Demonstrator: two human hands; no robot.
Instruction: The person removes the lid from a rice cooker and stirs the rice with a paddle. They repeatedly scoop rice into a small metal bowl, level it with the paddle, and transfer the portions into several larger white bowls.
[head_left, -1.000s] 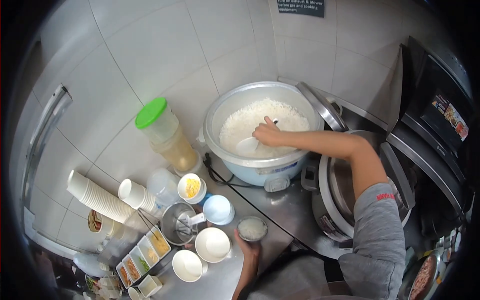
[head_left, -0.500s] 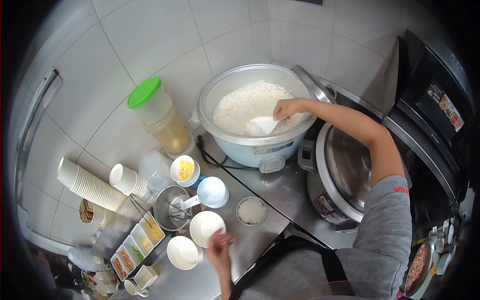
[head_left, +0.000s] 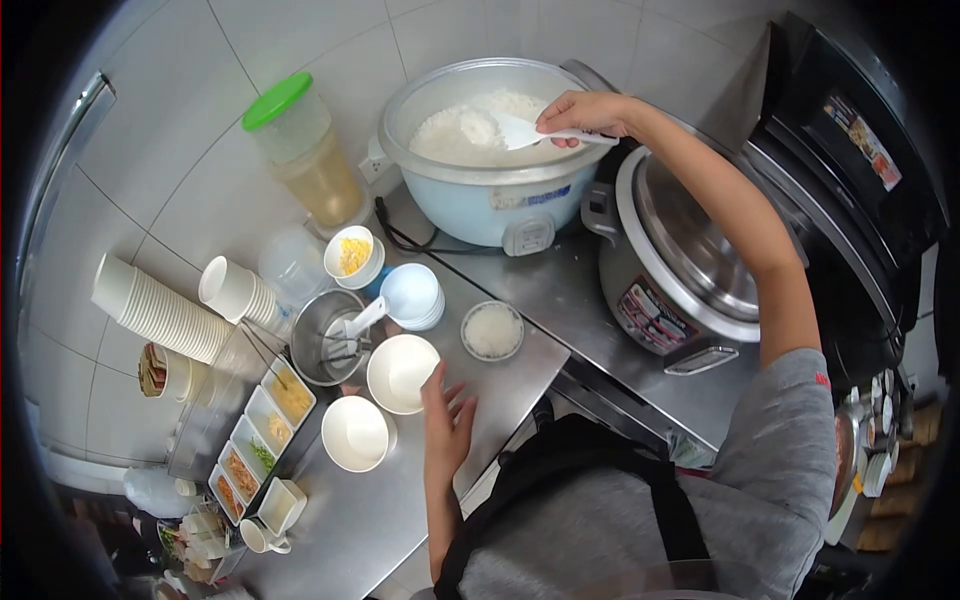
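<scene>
My right hand grips a white rice paddle and holds it, with rice on its blade, over the open rice cooker full of white rice. My left hand rests flat on the steel counter with its fingers spread, its thumb side against an empty white bowl. A small steel bowl of rice stands just beyond that hand, untouched. A second empty white bowl sits to the left.
A second, closed cooker stands to the right. A green-lidded jug, paper cup stacks, a steel pot with utensils, a blue bowl, a cup of yellow bits and a condiment tray crowd the left.
My right hand has lifted the paddle with rice out of the pot. My left hand let go of the steel rice bowl, moved left and settled beside the white bowl.
</scene>
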